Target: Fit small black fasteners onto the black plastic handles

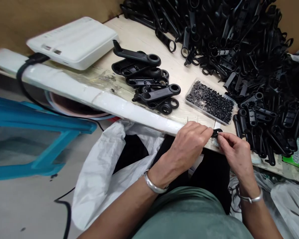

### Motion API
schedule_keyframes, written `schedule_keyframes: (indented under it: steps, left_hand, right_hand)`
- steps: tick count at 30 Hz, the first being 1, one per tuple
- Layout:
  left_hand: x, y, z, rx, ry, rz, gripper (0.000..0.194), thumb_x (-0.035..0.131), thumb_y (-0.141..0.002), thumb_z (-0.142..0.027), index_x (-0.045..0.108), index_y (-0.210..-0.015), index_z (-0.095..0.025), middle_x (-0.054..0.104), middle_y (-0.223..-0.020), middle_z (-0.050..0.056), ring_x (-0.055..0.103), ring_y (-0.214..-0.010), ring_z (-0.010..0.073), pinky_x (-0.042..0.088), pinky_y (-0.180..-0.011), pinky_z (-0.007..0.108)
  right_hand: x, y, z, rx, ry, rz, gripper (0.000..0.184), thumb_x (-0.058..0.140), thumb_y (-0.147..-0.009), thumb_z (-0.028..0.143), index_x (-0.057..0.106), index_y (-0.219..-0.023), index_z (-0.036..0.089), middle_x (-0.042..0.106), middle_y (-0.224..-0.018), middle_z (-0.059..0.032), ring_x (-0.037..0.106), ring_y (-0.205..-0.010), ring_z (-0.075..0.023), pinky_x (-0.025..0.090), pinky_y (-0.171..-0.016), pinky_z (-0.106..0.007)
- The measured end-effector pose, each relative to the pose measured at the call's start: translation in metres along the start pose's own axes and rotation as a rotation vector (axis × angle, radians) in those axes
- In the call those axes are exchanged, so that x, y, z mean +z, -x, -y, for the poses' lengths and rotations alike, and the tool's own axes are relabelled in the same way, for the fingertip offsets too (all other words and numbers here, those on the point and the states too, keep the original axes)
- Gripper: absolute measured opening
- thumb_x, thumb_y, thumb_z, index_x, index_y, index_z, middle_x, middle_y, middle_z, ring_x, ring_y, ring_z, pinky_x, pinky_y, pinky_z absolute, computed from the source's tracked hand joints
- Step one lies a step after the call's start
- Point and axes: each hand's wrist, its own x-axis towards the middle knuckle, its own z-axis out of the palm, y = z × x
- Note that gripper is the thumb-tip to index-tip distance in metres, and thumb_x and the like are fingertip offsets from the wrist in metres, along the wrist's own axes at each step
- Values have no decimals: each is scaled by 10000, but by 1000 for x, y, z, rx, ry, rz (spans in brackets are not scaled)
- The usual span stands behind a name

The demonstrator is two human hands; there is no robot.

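Observation:
At the table's front edge, my left hand [190, 142] is closed round a black plastic part [216, 132], mostly hidden by the fingers. My right hand [235, 151] pinches at the part's ringed end; whether a tiny piece sits between the fingertips I cannot make out. Just beyond the hands stands a clear plastic box [201, 112] full of small black pieces [214, 101]. Left of it lies a small stack of black arm-shaped parts [149, 79] with round ring ends. More such black parts [261, 126] are heaped close to my right hand.
A large pile of black plastic parts [226, 36] covers the back and right. A white box-like device [74, 39] with a black cable [22, 79] sits at the left. A green tray [289, 160] holds small silvery pieces. A blue stool [49, 149] stands below left.

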Motion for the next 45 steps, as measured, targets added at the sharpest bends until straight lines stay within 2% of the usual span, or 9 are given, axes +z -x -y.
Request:
schedule_keyframes:
  steps: [4,8,17,21,29,36,40,43,45]
  left_hand:
    - [0,0,0,-2,16,17,83,530,-910,-148,587,-850,-154,651,-809,41,564,-763,193,425,-735,322]
    - [-1,1,0,7,15,6,121,511,-924,-157,581,-825,-157,648,-793,35,561,-747,183,417,-727,311]
    - [-3,0,1,16,34,22,124,494,-931,-147,594,-856,-151,649,-805,37,571,-755,191,428,-736,325]
    - [-4,0,2,16,47,21,137,482,-933,-141,588,-847,-153,642,-795,35,571,-754,188,429,-736,329]
    - [-2,0,1,58,24,-4,179,451,-922,-85,570,-809,-154,630,-770,32,552,-719,182,430,-711,319]
    - [1,1,2,104,-11,-17,240,403,-937,-85,603,-813,-133,653,-814,71,563,-765,202,457,-731,341]
    - [-1,0,3,110,-11,7,235,415,-921,-60,611,-820,-141,640,-819,61,556,-757,201,458,-716,337]
    - [-5,-1,3,97,-12,70,193,451,-906,-56,611,-851,-150,619,-838,54,551,-765,200,457,-701,329]
    - [-8,-2,2,95,-25,122,175,464,-902,-57,609,-882,-154,611,-875,58,547,-778,202,461,-700,329]
  right_hand:
    - [-5,-2,-1,141,-203,101,348,608,-829,442,718,-958,138,670,-664,-27,599,-549,-146,515,-566,-270]
    - [-7,-5,2,147,-173,123,362,588,-839,465,702,-936,136,633,-626,-14,584,-534,-141,508,-553,-263]
    - [-13,-13,8,-23,163,153,357,501,-887,422,680,-746,147,530,-522,14,466,-495,-115,358,-488,-225]
    - [-14,-13,12,-98,263,173,340,471,-910,383,657,-734,159,545,-533,14,491,-498,-116,357,-509,-224]
    - [-15,-15,24,-338,647,188,289,428,-934,229,559,-682,179,617,-576,-30,530,-478,-135,311,-527,-269]
    - [-4,-10,48,-410,1040,193,200,467,-832,23,572,-746,169,628,-583,-72,577,-475,-196,238,-487,-310]
    - [-10,-20,45,-361,911,288,186,481,-868,78,578,-739,169,617,-570,-50,570,-488,-176,259,-492,-299]
    - [-20,-29,32,-279,587,377,238,484,-923,213,578,-707,178,606,-561,-5,556,-500,-133,327,-519,-259]
    - [-26,-31,22,-157,349,379,258,507,-919,271,589,-692,180,599,-533,22,551,-483,-111,376,-535,-236]
